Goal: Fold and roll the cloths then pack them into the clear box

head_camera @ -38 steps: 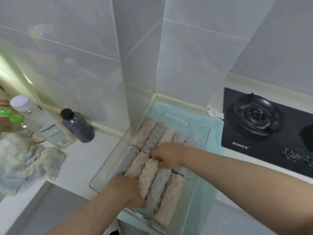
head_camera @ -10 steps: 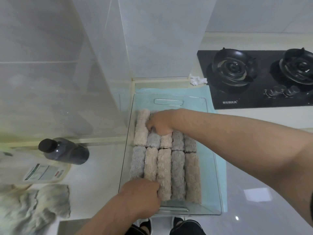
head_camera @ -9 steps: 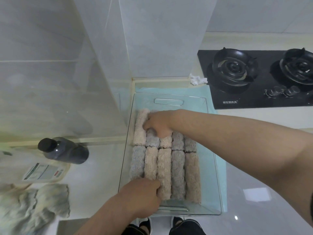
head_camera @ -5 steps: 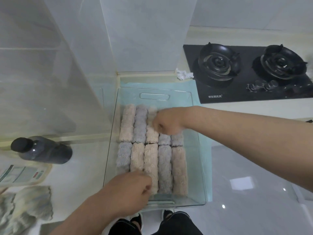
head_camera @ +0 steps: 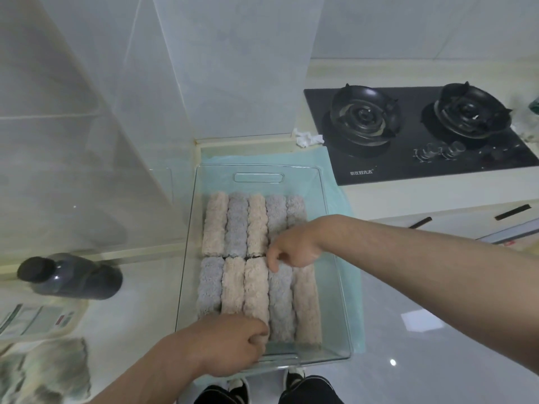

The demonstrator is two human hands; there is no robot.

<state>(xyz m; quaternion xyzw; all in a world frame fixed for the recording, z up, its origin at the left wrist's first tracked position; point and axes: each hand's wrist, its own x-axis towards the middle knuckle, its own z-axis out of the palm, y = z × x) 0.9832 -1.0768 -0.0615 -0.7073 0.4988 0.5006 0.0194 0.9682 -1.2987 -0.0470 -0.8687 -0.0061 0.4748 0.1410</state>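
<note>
The clear box point(head_camera: 258, 177) sits on the counter's near edge, holding two rows of beige and grey rolled cloths. The far row point(head_camera: 236, 225) and the near row point(head_camera: 306, 304) lie side by side, lengthwise. My left hand point(head_camera: 224, 345) is at the box's near wall, fingers curled around the near end of a beige roll point(head_camera: 256, 287). My right hand point(head_camera: 294, 246) hovers over the seam between the rows, fingertips pointing down onto a grey roll point(head_camera: 280, 301), holding nothing. It hides parts of the two rightmost far rolls.
A teal mat point(head_camera: 309, 156) lies under the box. A black gas hob point(head_camera: 408, 135) is to the right, with a crumpled tissue point(head_camera: 307, 139) beside it. A dark bottle point(head_camera: 70, 277), a labelled bottle point(head_camera: 38, 319) and a loose cloth point(head_camera: 46, 371) are on the left. A tiled wall corner stands behind the box.
My right hand has drawn back from the far row's left rolls to the seam on the right. My left hand stays at the near ends. The view has shifted.
</note>
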